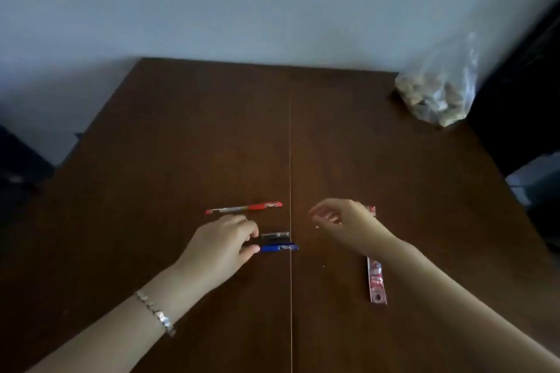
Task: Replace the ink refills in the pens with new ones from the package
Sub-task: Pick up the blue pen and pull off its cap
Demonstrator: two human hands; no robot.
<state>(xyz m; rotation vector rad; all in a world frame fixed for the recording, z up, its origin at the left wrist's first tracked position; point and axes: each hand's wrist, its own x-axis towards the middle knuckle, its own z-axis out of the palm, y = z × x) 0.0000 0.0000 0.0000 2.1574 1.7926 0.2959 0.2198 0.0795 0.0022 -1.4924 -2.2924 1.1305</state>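
Note:
Three pens lie side by side on the brown table (212, 136). The red pen (244, 208) is farthest from me, the black pen (275, 235) in the middle, the blue pen (278, 248) nearest. My left hand (224, 244) lies over the left ends of the black and blue pens, its thumb and fingers closing on the blue pen. My right hand (339, 222) hovers just above the table with loosely curled fingers and holds nothing. Under my right forearm lies the long red-and-white refill package (376, 280), partly hidden.
A clear plastic bag (439, 91) with brownish contents sits at the table's far right corner. A thin seam (290, 145) runs down the middle of the tabletop. A grey wall stands behind the table, with dark furniture to the right.

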